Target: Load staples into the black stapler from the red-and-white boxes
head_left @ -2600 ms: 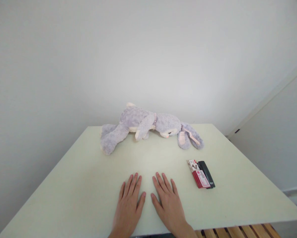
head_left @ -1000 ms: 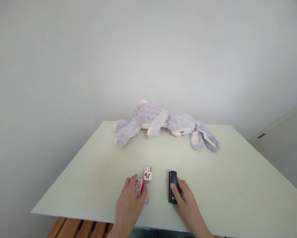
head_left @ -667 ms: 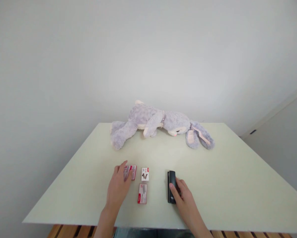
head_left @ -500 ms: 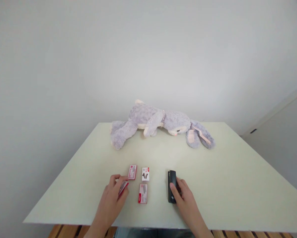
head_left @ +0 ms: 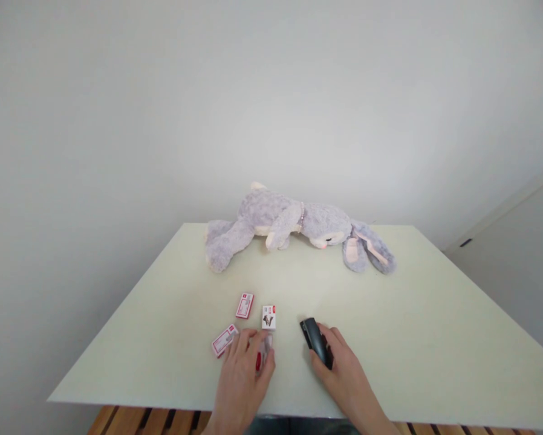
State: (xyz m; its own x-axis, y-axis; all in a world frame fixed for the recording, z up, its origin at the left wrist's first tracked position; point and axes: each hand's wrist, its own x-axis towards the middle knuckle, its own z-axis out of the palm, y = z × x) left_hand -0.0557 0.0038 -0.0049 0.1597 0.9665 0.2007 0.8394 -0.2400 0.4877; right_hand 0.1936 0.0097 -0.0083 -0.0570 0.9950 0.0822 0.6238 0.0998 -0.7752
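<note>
My left hand (head_left: 244, 371) is curled over a small red-and-white staples box (head_left: 265, 350), thumb on its right side and fingers across its left and top; the hand covers much of it. Just beyond the fingertips stands a white box with a dark clip-like picture (head_left: 268, 317). To the left lie two flat red-edged boxes, one tilted box (head_left: 225, 341) beside my knuckles and another box (head_left: 245, 306) farther back. My right hand (head_left: 337, 362) is closed around a black stapler (head_left: 315, 341), which is angled with its far end to the left.
A lilac plush rabbit (head_left: 271, 214) lies on its side along the back of the pale table (head_left: 162, 314), ears toward the right. Behind it rises a plain wall (head_left: 271, 109). Wooden slats (head_left: 130, 421) show below the table's front edge.
My left hand has let go of the left box and moved right onto the staples box. That left box now lies flat. The stapler has turned, its far end swinging left.
</note>
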